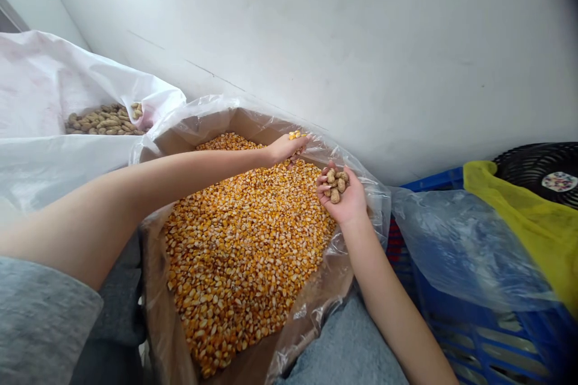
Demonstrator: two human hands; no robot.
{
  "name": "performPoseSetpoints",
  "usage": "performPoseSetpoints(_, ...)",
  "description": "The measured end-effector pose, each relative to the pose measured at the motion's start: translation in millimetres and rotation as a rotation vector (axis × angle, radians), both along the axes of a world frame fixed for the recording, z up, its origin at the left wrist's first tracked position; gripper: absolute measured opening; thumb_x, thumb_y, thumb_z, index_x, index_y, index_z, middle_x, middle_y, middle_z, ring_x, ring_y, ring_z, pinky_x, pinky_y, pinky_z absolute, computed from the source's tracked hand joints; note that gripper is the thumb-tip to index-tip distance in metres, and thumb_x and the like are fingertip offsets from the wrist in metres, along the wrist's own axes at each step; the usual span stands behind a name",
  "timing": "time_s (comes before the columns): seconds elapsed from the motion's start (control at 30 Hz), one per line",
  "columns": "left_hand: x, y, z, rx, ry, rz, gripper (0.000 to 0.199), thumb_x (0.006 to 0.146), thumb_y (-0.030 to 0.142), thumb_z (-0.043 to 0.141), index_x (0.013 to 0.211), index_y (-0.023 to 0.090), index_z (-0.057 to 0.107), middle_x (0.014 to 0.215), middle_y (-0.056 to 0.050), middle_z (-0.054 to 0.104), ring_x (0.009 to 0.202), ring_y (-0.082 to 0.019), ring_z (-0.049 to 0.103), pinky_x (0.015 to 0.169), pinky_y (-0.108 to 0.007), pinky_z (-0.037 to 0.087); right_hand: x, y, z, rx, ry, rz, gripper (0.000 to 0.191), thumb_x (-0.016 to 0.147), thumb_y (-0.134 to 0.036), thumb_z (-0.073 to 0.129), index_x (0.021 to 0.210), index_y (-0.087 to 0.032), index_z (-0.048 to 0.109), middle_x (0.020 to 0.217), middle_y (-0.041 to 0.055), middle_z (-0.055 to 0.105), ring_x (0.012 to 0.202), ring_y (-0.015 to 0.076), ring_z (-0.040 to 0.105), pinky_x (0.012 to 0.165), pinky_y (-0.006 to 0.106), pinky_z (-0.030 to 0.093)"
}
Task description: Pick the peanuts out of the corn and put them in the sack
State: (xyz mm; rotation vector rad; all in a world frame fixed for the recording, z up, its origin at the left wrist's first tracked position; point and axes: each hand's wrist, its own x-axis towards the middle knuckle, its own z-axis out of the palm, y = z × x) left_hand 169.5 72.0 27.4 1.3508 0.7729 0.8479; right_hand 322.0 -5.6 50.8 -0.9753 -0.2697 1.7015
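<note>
Loose corn kernels [248, 240], yellow and orange, fill a cardboard box [158, 301] lined with clear plastic [368, 192]. Over the far right part of the corn, my left hand [285, 147] is curled around a small handful of corn kernels [297, 135]. My right hand [351, 200] is just nearer and to the right, palm up at the box's edge. Its curled fingers cup several unshelled peanuts [335, 184]. The two hands are close but apart.
Left of the box, a white sack [36, 78] holds more unshelled peanuts [106, 120]. On the right stand blue plastic crates [497, 343] with a clear plastic sheet [469, 246], yellow mesh [519, 210] and a black fan [537, 171]. A white wall [338, 42] rises behind.
</note>
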Motion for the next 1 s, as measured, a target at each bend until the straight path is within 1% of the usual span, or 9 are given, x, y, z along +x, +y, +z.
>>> performPoseSetpoints(0.07, -15, 9, -2.7, -0.004, 0.084, 0.025, 0.039, 0.071, 0.053, 0.042, 0.058, 0.016, 0.041, 0.044, 0.004, 0.032, 0.038, -0.006, 0.034, 0.041, -0.024, 0.034, 0, 0, -0.6, -0.002, 0.007, 0.002, 0.022, 0.078, -0.030, 0.035, 0.082, -0.018, 0.053, 0.065, 0.0015, 0.055, 0.053, 0.0083, 0.050, 0.036, 0.015, 0.038)
performPoseSetpoints(0.23, -51, 37, -12.1, 0.068, 0.287, 0.217, 0.043, 0.072, 0.056, 0.039, 0.062, 0.014, 0.043, 0.045, 0.003, 0.033, 0.039, -0.005, 0.034, 0.043, -0.022, 0.031, 0, 0, -1.2, 0.001, 0.006, 0.004, 0.022, 0.077, -0.030, 0.035, 0.081, -0.018, 0.053, 0.065, 0.0014, 0.055, 0.054, 0.0084, 0.050, 0.036, 0.015, 0.039)
performPoseSetpoints(0.37, -43, 36, -10.3, 0.037, 0.265, 0.269, 0.041, 0.075, 0.052, 0.038, 0.062, 0.013, 0.042, 0.043, 0.004, 0.034, 0.038, -0.004, 0.035, 0.043, -0.022, 0.033, -1, 0, -0.1, 0.001, 0.004, 0.004, 0.022, 0.078, -0.030, 0.035, 0.081, -0.018, 0.053, 0.064, 0.0015, 0.055, 0.054, 0.0084, 0.049, 0.036, 0.015, 0.039)
performPoseSetpoints(0.57, 7, 16, -4.9, -0.075, 0.013, 0.095, 0.035, 0.078, 0.041, 0.038, 0.057, 0.014, 0.042, 0.036, 0.005, 0.035, 0.039, -0.008, 0.045, 0.050, -0.024, 0.043, -2, -1, 0.8, -0.023, -0.015, -0.001, 0.023, 0.079, -0.030, 0.033, 0.081, -0.018, 0.053, 0.064, 0.0017, 0.054, 0.053, 0.0085, 0.049, 0.036, 0.015, 0.039)
performPoseSetpoints(0.67, 17, 12, -6.7, -0.093, -0.024, 0.040, 0.032, 0.077, 0.042, 0.041, 0.063, 0.013, 0.046, 0.038, 0.005, 0.036, 0.036, -0.007, 0.043, 0.047, -0.024, 0.043, -1, -1, 0.7, -0.021, -0.008, 0.012, 0.023, 0.079, -0.031, 0.033, 0.081, -0.019, 0.053, 0.064, 0.0016, 0.054, 0.054, 0.0087, 0.050, 0.036, 0.015, 0.039)
performPoseSetpoints(0.77, 12, 14, -11.4, -0.061, 0.019, 0.000, 0.025, 0.075, 0.036, 0.047, 0.074, 0.012, 0.051, 0.049, 0.003, 0.048, 0.032, -0.003, 0.037, 0.046, -0.024, 0.044, -1, -1, 0.3, -0.022, 0.000, 0.007, 0.023, 0.079, -0.030, 0.033, 0.081, -0.019, 0.053, 0.063, 0.0016, 0.054, 0.054, 0.0087, 0.050, 0.036, 0.015, 0.039)
performPoseSetpoints(0.83, 2, 18, -15.1, -0.060, 0.067, -0.042, 0.020, 0.073, 0.028, 0.050, 0.085, 0.012, 0.053, 0.065, -0.002, 0.057, 0.037, -0.003, 0.042, 0.050, -0.025, 0.046, -1, 0, 0.1, -0.027, -0.005, 0.000, 0.023, 0.079, -0.030, 0.033, 0.081, -0.018, 0.053, 0.063, 0.0016, 0.054, 0.054, 0.0087, 0.049, 0.036, 0.015, 0.039)
performPoseSetpoints(0.93, -13, 28, -18.6, -0.042, 0.180, -0.121, 0.031, 0.068, 0.018, 0.053, 0.098, 0.012, 0.053, 0.090, -0.007, 0.059, 0.063, -0.010, 0.056, 0.064, -0.026, 0.046, -1, 0, -0.1, -0.032, -0.011, -0.011, 0.024, 0.078, -0.031, 0.034, 0.082, -0.017, 0.053, 0.063, 0.0016, 0.054, 0.053, 0.0086, 0.049, 0.036, 0.015, 0.039)
performPoseSetpoints(1.0, -22, 33, -18.3, 0.085, 0.305, -0.162, 0.037, 0.065, 0.020, 0.054, 0.101, 0.013, 0.054, 0.100, -0.006, 0.057, 0.084, -0.015, 0.054, 0.075, -0.026, 0.042, -2, 0, -0.3, -0.032, -0.009, -0.016, 0.024, 0.078, -0.031, 0.035, 0.082, -0.017, 0.054, 0.064, 0.0016, 0.054, 0.053, 0.0084, 0.049, 0.036, 0.015, 0.038)
